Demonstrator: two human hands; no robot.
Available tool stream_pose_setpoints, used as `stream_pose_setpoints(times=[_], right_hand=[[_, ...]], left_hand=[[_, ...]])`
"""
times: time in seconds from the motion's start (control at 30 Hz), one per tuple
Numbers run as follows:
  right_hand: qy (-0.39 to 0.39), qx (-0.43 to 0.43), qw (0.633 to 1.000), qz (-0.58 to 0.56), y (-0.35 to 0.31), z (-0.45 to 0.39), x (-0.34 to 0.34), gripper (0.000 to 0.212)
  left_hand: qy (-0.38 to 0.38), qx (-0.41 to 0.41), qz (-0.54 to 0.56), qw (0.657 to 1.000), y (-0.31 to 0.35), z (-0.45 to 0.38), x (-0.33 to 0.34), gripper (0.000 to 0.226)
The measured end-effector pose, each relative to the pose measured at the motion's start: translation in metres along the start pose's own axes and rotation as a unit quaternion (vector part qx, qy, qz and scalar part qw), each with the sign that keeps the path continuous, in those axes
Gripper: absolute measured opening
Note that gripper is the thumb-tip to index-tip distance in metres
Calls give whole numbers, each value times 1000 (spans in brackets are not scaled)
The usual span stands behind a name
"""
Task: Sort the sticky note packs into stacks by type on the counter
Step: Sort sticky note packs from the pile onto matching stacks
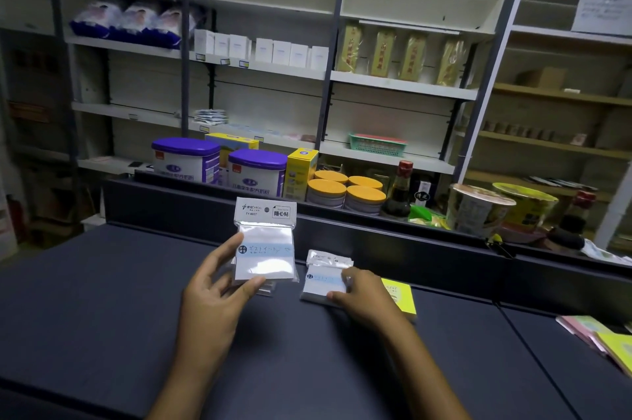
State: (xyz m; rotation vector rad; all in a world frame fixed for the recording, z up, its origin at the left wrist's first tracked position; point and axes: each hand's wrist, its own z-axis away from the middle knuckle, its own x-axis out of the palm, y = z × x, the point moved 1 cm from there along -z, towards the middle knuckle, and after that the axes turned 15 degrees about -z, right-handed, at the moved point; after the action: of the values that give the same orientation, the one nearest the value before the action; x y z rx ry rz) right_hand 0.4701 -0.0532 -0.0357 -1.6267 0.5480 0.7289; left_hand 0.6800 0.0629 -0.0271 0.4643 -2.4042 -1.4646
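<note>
Midway, by the look of it: left hand (pixel 213 286) pinches a white pack (pixel 265 248) upright above the worktop (pixel 102 300), right hand (pixel 362 293) grips a matching white pack (pixel 323 279) lying beside a yellow pack (pixel 402 294). More packs (pixel 602 337) wait unsorted far right.

The tabletop (pixel 102 300) was a dark slate blue. The raised pack (pixel 265 241) was white with a pale blue band and black print on its header card; the pack lying flat (pixel 323 281) bore the same white and pale blue. Beside it lay a yellow-green pack (pixel 402 296). Two tubs (pixel 256 176) behind had purple lids, and four jars (pixel 345 188) had orange lids.
</note>
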Motion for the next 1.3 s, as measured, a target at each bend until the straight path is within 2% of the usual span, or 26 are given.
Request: stream_pose_setpoints(times=[0.13, 0.23, 0.37, 0.5, 0.7, 0.9, 1.1, 1.3], right_hand=[[-16, 9, 999, 40, 4, -1, 2, 33], [21, -32, 999, 34, 8, -2, -7, 39], [70, -95, 989, 93, 17, -6, -33, 37], [93, -86, 977, 171, 34, -9, -48, 41], [105, -91, 978, 159, 46, -10, -45, 42], [133, -101, 978, 128, 47, -13, -48, 39], [136, -109, 978, 115, 50, -13, -47, 37], [127, -97, 981, 107, 53, -6, -46, 37]], left_hand=[[-9, -2, -17, 1000, -4, -7, 9, 63], [-28, -9, -28, 999, -8, -12, 17, 63], [-59, -10, -63, 996, -14, -23, 31, 62], [-101, -7, -136, 986, -27, -38, 53, 62], [-153, 17, -308, 939, -48, -55, 84, 63], [-202, 21, -418, 885, -67, -53, 90, 59], [-239, 42, -503, 830, -74, -46, 94, 55], [-247, 53, -526, 812, -77, -43, 96, 54]])
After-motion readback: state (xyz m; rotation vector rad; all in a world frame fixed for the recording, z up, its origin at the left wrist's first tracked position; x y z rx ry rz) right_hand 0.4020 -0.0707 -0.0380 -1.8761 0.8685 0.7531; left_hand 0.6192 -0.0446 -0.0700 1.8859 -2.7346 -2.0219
